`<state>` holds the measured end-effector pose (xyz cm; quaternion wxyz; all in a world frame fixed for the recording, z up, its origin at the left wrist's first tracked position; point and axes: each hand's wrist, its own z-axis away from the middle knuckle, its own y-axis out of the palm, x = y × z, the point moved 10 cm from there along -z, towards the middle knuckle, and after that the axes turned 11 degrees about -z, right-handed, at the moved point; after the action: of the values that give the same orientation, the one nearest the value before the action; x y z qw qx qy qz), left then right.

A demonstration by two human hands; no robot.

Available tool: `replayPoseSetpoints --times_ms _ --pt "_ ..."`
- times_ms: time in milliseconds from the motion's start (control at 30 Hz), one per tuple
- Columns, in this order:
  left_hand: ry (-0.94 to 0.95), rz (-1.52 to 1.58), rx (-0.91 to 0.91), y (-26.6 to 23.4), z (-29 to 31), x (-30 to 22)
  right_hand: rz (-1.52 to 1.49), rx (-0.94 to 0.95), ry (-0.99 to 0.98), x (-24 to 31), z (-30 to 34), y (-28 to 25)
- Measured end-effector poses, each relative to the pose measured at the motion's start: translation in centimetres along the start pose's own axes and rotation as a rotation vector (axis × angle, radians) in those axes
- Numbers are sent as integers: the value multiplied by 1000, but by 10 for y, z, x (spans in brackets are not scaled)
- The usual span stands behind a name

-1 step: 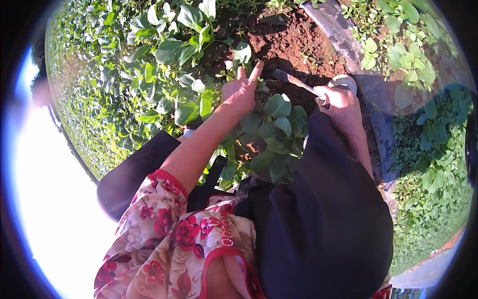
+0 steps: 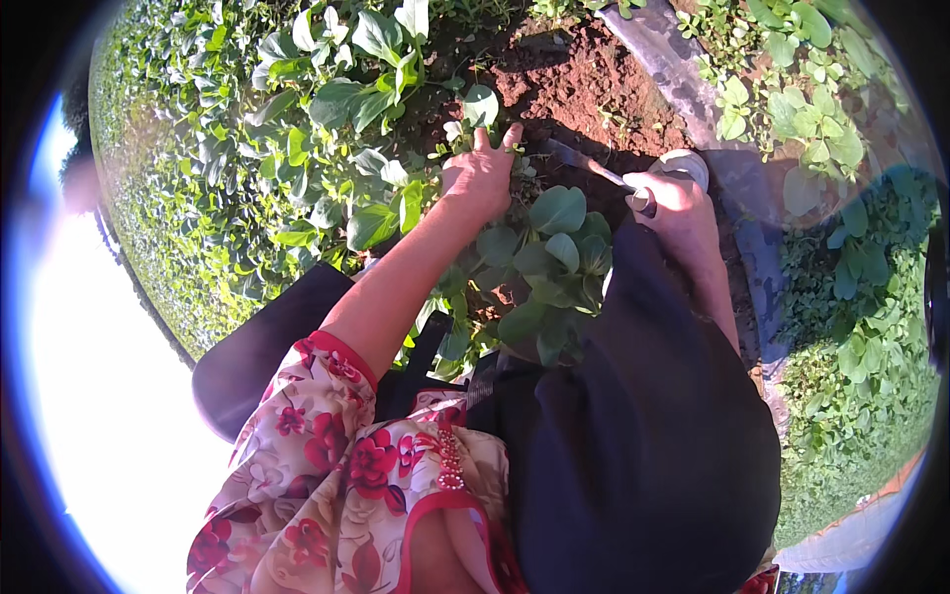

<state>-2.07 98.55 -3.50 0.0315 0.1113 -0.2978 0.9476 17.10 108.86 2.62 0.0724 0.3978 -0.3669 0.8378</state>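
My left hand (image 2: 477, 180) reaches down among small green weeds and leaves, with at least two fingers spread apart. Nothing shows in it, though its far side is hidden. In my right hand (image 2: 681, 206) is a knife (image 2: 586, 160), held by its handle. Its long, narrow blade points left toward my left hand, over shaded soil, and stays apart from the fingers. A broad-leaved green plant (image 2: 559, 233) grows between my two forearms. Just beyond my left fingertips stands a round pale leaf (image 2: 481, 105).
Reddish bare soil (image 2: 594, 84) lies ahead, bordered on the right by a greyish strip of plastic sheeting (image 2: 665, 57). Dense leafy plants (image 2: 366, 104) fill the left, and more grow at right. My shoe (image 2: 683, 163) shows beyond my right hand; my dark-clothed knee (image 2: 643, 426) rises near it.
My left hand has turned slightly and its extended fingers have drawn in lower toward the weeds. The knife's blade has tilted a little; my right hand stays almost in place.
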Motion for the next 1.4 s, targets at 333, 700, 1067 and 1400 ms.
replayPoseSetpoints --times_ms 333,700,1067,1400 --pt "92 227 -124 -14 13 7 -145 25 318 -3 25 -29" --pt "416 109 -374 -103 -21 -77 71 -166 211 2 45 -73" --pt "713 209 -731 -81 -23 -76 -87 -200 134 5 39 -60" --pt "268 133 -676 -148 -59 25 -125 -405 134 10 -28 -70"
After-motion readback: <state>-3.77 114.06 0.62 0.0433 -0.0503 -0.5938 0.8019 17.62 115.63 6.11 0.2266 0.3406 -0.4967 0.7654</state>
